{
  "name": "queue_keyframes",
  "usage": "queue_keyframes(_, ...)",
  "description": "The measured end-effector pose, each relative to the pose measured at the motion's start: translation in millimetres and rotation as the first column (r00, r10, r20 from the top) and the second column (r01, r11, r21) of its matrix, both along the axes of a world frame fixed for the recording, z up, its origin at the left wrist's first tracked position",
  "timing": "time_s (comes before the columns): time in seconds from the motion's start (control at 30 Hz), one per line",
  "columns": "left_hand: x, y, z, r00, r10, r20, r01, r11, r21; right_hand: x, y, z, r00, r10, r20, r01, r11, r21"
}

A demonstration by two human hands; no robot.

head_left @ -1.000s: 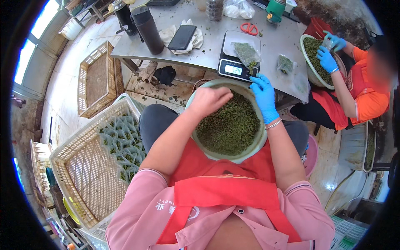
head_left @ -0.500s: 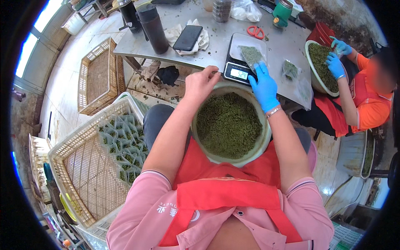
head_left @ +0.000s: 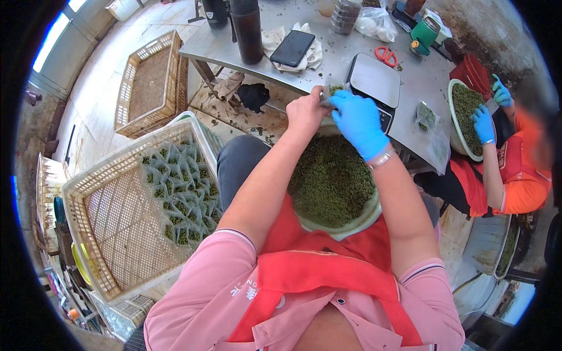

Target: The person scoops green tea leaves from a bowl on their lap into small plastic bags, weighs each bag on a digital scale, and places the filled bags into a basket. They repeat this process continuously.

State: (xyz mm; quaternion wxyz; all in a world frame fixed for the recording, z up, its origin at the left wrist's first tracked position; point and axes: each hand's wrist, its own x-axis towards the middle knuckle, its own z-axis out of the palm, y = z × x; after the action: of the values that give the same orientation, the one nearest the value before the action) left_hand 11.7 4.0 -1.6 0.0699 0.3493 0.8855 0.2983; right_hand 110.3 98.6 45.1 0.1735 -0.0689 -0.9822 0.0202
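Note:
A round basin (head_left: 366, 215) heaped with small green leaves sits on my lap against my red apron. Above its far rim my two hands meet. My bare left hand (head_left: 305, 110) and my right hand (head_left: 358, 121), in a blue glove, pinch together a small clear packet (head_left: 331, 92) with green leaves in it. The packet is mostly hidden by the fingers. Just beyond the hands a digital scale (head_left: 374, 79) with an empty platform stands on the metal table (head_left: 328, 61).
At my left a white plastic crate (head_left: 111, 216) holds several filled clear packets (head_left: 181, 187). On the table are a dark phone (head_left: 293, 48), red scissors (head_left: 386, 56), dark flasks (head_left: 247, 29). At right another person in blue gloves (head_left: 483, 124) works at a second basin (head_left: 465, 111). A tan crate (head_left: 151, 82) lies on the floor.
Both my hands rose from the basin toward the scale. The packet that lay on the scale's platform is now off it and pinched between my hands; the platform is bare.

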Motion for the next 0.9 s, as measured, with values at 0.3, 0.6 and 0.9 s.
queue_keyframes(0.3, 1.4, -8.3, -10.0, 0.993, -0.047, -0.104, 0.065, 0.981, 0.184, 12.1, -18.9, 19.2, 0.999, -0.038, -0.003, 0.037, 0.989, -0.146)
queue_keyframes(0.6, 2.2, -10.8, -4.4, 0.962, -0.099, -0.253, 0.149, 0.971, 0.186, 5.2, -2.5, -11.9, 0.998, 0.054, -0.010, -0.054, 0.934, -0.353)
queue_keyframes(0.9, 0.3, -6.6, 16.5, 0.993, 0.050, 0.110, -0.059, 0.995, 0.082, 142.5, 158.7, -43.8, 0.776, -0.533, -0.338, 0.542, 0.837, -0.076)
